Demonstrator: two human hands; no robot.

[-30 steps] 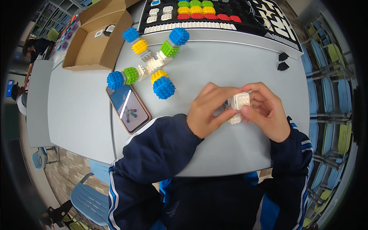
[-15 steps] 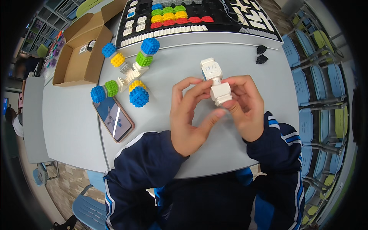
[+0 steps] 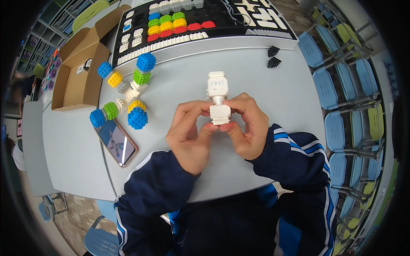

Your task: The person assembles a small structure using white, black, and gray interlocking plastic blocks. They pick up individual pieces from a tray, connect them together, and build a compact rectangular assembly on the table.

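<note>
Between both hands, over the table, is an upright pair of joined white blocks (image 3: 220,112), linked by a narrow neck. My left hand (image 3: 191,128) pinches the lower block from its left side, thumb at the bottom edge. From the other side my right hand (image 3: 245,126) grips the same block, with its thumb close to the left one. Faint blue marks show on the upper block. To the left stands a branching model (image 3: 128,97) of white and grey pieces with blue, yellow and green knobbly blocks. Its near left arm lies over the top of a phone (image 3: 116,143).
A white-edged kit tray (image 3: 205,47) with colored blocks and white parts spans the far side. An open cardboard box (image 3: 77,81) sits at the far left. Two small black pieces (image 3: 273,62) lie at the right. Stacked blue and green chairs (image 3: 335,128) line the right side.
The joined white blocks have turned from tilted to straight upright. My left fingers, apart from the lower block before, now close on it along with the right hand. The whole view has shifted slightly.
</note>
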